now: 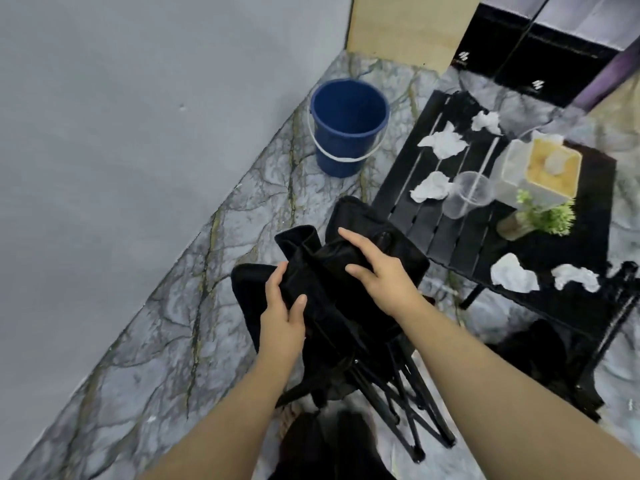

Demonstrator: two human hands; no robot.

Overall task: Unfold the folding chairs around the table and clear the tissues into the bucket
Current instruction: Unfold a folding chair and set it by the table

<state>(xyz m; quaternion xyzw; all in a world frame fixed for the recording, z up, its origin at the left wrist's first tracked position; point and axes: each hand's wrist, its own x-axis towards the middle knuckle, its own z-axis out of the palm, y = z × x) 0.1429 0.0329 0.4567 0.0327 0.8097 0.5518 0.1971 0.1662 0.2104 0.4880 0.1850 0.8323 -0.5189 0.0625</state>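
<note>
A black folding chair (332, 327) stands bunched together on the marble floor in front of me, legs down. My left hand (282, 306) grips its fabric top on the left side. My right hand (375, 268) lies over the fabric on the right side, fingers spread and curled on it. A black slatted table (446, 237) stands to the right. Several crumpled white tissues lie on it, one (443, 140) at the far end, one (431, 187) by a cup, one (512, 275) near the front edge. An empty blue bucket (348, 126) stands on the floor beyond the chair.
On the table are a clear plastic cup (467, 194), a tissue box (543, 171) and a small green plant (543, 216). A grey wall (121, 116) runs along the left. A wooden panel (412, 26) and black cabinet (540, 60) stand at the back.
</note>
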